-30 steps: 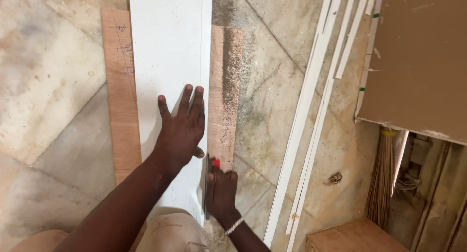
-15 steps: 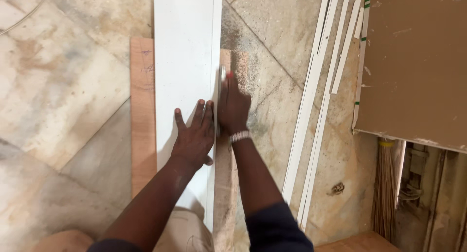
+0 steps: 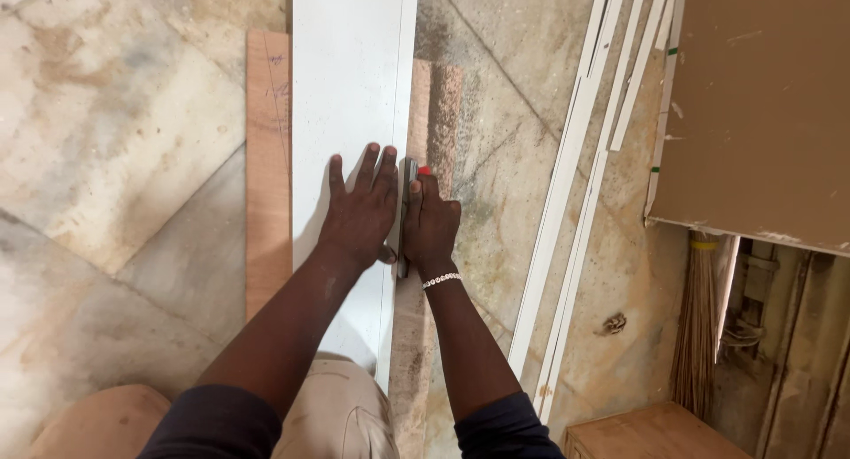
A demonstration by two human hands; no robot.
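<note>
A long white board (image 3: 350,78) lies on a brown wooden plank (image 3: 267,158) on the floor. My left hand (image 3: 361,209) presses flat on the white board, fingers spread. Beside it, my right hand (image 3: 431,224) is closed around a utility knife (image 3: 409,186) with a grey body and a red tip, held against the board near its right edge, where a thin line runs along the board's length. A beaded bracelet sits on my right wrist.
Several thin white strips (image 3: 584,176) lie on the marble floor to the right. A large brown panel (image 3: 761,105) covers the upper right, a broom (image 3: 699,335) and a wooden box (image 3: 655,432) sit below it. Sawdust covers the plank's right part.
My right hand with the knife ran from near my body up along the board's edge, then came back a little toward me. My left hand stayed pressed on the board.
</note>
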